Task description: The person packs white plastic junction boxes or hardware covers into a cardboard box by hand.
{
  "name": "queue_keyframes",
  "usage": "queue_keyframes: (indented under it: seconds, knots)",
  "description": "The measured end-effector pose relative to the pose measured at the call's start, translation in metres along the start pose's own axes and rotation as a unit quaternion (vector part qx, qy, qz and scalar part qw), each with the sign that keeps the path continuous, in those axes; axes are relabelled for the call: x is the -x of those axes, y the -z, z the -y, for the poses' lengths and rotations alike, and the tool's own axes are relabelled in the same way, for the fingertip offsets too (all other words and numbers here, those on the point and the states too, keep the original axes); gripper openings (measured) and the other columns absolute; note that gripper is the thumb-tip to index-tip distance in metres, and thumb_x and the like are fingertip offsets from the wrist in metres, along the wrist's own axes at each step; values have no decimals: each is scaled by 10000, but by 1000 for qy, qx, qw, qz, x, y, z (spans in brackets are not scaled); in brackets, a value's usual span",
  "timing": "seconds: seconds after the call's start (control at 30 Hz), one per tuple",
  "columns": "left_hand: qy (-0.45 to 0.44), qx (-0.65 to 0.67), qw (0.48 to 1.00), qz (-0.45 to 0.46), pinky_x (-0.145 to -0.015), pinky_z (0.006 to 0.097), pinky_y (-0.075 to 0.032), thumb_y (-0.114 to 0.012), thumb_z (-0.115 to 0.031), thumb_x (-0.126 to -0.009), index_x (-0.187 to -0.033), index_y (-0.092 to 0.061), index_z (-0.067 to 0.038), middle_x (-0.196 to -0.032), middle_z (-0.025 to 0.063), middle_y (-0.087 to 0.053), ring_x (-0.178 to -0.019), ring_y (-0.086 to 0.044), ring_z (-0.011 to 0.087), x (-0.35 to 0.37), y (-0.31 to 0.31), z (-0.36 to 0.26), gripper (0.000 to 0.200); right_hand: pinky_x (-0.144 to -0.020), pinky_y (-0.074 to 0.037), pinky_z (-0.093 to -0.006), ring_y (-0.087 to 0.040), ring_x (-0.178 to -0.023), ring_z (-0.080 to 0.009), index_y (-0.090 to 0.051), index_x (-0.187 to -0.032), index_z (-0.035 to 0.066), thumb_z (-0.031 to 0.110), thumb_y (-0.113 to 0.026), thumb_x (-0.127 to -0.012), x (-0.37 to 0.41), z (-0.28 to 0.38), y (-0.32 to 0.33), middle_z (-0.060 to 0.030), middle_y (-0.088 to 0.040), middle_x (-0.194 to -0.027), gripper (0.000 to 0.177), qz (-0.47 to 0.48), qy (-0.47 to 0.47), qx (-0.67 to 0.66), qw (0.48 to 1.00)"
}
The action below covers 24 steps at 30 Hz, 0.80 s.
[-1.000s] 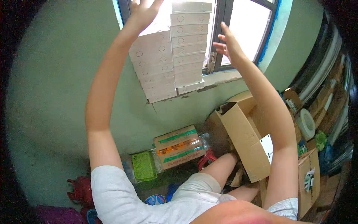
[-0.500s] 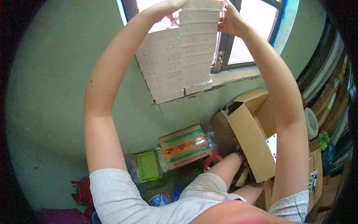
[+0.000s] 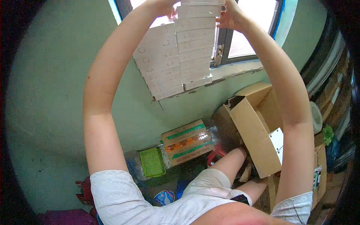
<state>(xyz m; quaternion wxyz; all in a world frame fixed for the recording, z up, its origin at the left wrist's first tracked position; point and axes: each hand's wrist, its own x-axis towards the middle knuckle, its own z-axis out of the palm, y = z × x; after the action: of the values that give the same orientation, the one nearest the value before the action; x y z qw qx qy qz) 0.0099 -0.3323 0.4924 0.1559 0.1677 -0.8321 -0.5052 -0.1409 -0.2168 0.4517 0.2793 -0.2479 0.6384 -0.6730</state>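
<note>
— Where is the thing in hand?

— High above the grey window ledge (image 3: pixel 240 68). It is a flat white cardboard box (image 3: pixel 197 10) with a round mark on its front. It lies on top of the right-hand column of a double stack of matching white boxes (image 3: pixel 168 63), which stands on the ledge against the dark window frame (image 3: pixel 224 37).

— And the hands?

— Both arms are stretched up above the ledge. The left hand (image 3: pixel 162 5) is closed on the box's left end, though the top edge of the view cuts much of it off. The right hand (image 3: pixel 228 17) is wrapped over the right end, fingers curled onto it. The box sits clamped between the two.

— How would it handle?

— Light, I'd judge, and made of thin card that would dent if squeezed hard in the middle. The short ends look like the stiffest place to hold it, and that is where the hands are. The surface seems smooth, so a full hand at each end looks surer than fingertips. The boxes beneath are not stacked flush, so a sideways nudge could shift the column.

— What else is about?

— On the floor straight below the ledge is a brown carton printed with green and orange bands (image 3: pixel 187 142). Below the ledge to the left is a green plastic basket (image 3: pixel 153 162), and below it to the right is an open plain brown carton (image 3: pixel 258 127).
</note>
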Motion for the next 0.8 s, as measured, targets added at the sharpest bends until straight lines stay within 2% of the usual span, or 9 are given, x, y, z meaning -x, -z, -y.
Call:
queue_keyframes:
  seconds: [0.13,0.2,0.27,0.33,0.37,0.43,0.53,0.77,0.8]
  knots:
    - [-92,-22,995,7,-1049,620,-263,-248,-665,-931,-1504,-150,-137,-1573,146,-36,-1413,-142,400,-38,10,22,785,-1026,-350,-411,-419,-1243,-317,-340,-1441,124,760,-329,-837,11,-1,-1,-173,-390,-1422,877,29,0,-1,1000]
    - [-82,4,997,10,-1063,598,-261,-245,-643,-943,-1495,-181,-127,-1568,146,-75,-1421,-146,351,-48,11,26,759,-1014,-361,-367,-436,-1221,-259,-345,-1437,124,720,-312,-877,-3,-11,4,-119,-388,-1439,819,115,127,-26,985]
    - [-69,29,997,14,-1076,576,-258,-242,-622,-955,-1487,-212,-116,-1563,147,-113,-1429,-149,302,-57,12,33,735,-1019,-359,-359,-445,-1217,-251,-350,-1435,131,693,-299,-899,-13,-12,4,-94,-393,-1440,777,122,150,-41,980]
    - [-86,38,994,-49,-1016,553,-350,-297,-551,-973,-1404,-376,-88,-1472,157,-330,-1339,-324,322,-68,14,44,638,-1024,-358,-352,-454,-1212,-242,-356,-1432,139,666,-286,-922,-24,-16,5,-70,-399,-1441,737,127,173,-55,975]
    - [-86,38,994,-47,-1016,553,-350,-297,-551,-973,-1404,-376,-88,-1472,157,-330,-1339,-324,322,-83,20,51,638,-1037,-347,-357,-448,-1228,-246,-360,-1431,136,652,-279,-932,-29,-18,5,-62,-403,-1440,722,131,194,-59,970]
    - [-58,-11,998,-38,-896,508,-427,-357,-470,-966,-1251,-515,-75,-1272,126,-508,-1157,-472,295,-95,26,53,512,-1049,-337,-363,-441,-1244,-249,-363,-1429,133,638,-272,-942,-31,-19,5,-54,-407,-1440,707,133,215,-62,966]
    - [-88,-4,988,-130,-787,445,-440,-405,-425,-938,-1126,-562,-66,-1104,96,-561,-1004,-515,247,-77,19,46,434,-1073,-309,-380,-398,-1300,-242,-347,-1435,108,628,-265,-947,-24,-17,2,-74,-398,-1446,717,126,221,-64,965]
    - [-209,-3,963,-171,-803,401,-438,-453,-411,-920,-1245,-462,-31,-1104,99,-557,-980,-534,232,-18,0,8,500,-1119,-220,-411,-368,-1328,-233,-311,-1441,78,606,-253,-956,15,-8,4,-104,-388,-1441,719,98,309,-51,945]
    - [-281,23,939,-196,-811,391,-439,-463,-388,-919,-1296,-393,-12,-1080,102,-569,-963,-544,239,-19,-7,6,537,-1125,-204,-411,-360,-1334,-234,-314,-1435,81,595,-244,-958,23,-10,6,-105,-409,-1422,705,59,317,-52,945]
